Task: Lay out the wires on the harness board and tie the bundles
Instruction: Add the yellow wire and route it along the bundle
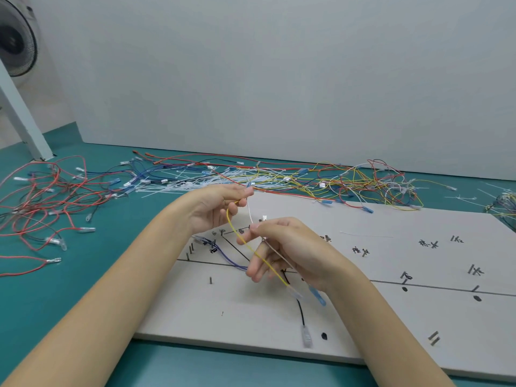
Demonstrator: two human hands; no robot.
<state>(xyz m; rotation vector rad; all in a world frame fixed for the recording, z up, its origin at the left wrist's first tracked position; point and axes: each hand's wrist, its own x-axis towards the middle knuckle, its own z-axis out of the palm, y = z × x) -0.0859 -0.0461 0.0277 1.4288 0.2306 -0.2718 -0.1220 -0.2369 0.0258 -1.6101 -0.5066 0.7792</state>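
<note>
Fingers of the left hand (216, 209) curl inward, thumb and forefinger pinching the upper ends of a yellow wire (252, 251) and a white wire (249, 212) just above the far edge of the harness board (391, 311). Nearer and to the right, the right hand (282, 248) pinches the white wire between thumb and forefinger, its other fingers loosely bent with the yellow wire running across them. Both wires hang down past the right palm to clear and blue terminals near the wrist. A purple wire (223, 254) and a black wire (300, 310) lie on the board among its pins. Loose wires (279, 177) and cable ties (178, 185) are heaped on the green table (92, 275) beyond the board.
</note>
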